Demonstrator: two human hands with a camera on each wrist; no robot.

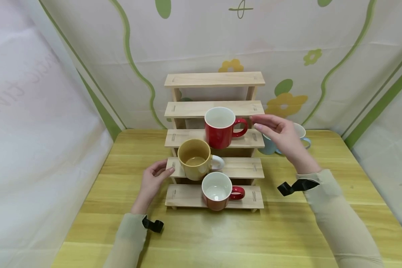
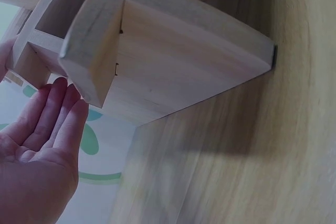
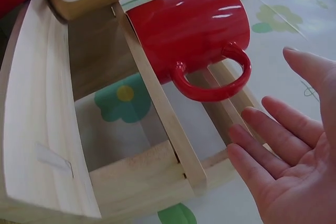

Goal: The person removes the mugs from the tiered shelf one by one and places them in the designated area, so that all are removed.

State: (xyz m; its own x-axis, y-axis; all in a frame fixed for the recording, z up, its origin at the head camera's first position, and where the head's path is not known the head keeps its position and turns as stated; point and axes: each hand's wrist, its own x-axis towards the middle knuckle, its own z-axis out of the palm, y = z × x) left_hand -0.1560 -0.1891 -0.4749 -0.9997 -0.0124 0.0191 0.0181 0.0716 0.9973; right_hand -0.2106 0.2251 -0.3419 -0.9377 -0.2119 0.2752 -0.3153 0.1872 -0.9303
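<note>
A tiered wooden rack (image 1: 184, 190) stands on the table with three mugs on its lower steps. My left hand (image 1: 155, 178) holds the left end of the second step from the bottom, with the thumb over the board and the fingers (image 2: 68, 114) at its end. Just right of the red mug (image 1: 218, 136) on the third step, my right hand (image 1: 281, 136) is empty, its fingers (image 3: 283, 140) extended near the red handle (image 3: 210, 93). The yellow mug (image 1: 195, 167) with a white handle sits on the second step. A white-lined mug (image 1: 217, 201) with a red handle occupies the bottom step.
Light blue mugs (image 1: 268, 146) stand on the table behind my right hand, partly hidden by it. The rack's top step (image 1: 214, 79) is close to the patterned cloth wall (image 1: 201, 41). Wood-grain tabletop (image 1: 201, 238) stretches in front of the rack.
</note>
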